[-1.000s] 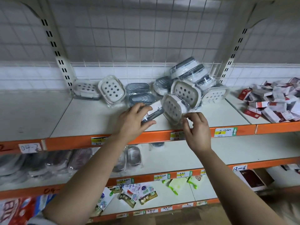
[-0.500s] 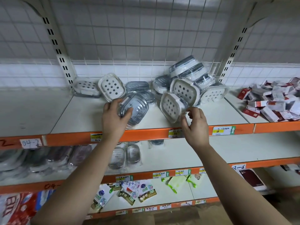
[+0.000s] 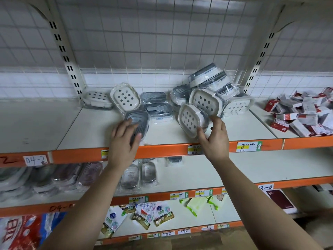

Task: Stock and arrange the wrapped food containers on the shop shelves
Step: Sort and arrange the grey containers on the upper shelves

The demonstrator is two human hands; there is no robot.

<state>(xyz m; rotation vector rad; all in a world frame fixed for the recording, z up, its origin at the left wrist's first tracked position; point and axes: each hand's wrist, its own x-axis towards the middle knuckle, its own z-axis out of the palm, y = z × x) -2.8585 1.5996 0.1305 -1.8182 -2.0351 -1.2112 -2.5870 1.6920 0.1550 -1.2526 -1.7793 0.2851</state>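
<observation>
left hand [image 3: 122, 139] on ridged grey container [image 3: 139, 120], right hand [image 3: 214, 139] pinching perforated container [image 3: 189, 118]

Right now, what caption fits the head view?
Left hand rests on a grey wrapped container; right hand pinches a tilted white perforated container.

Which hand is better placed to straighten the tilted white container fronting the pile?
Right. The right hand pinches the tilted white container at its lower edge; the left hand lies on a grey container farther left.
</observation>
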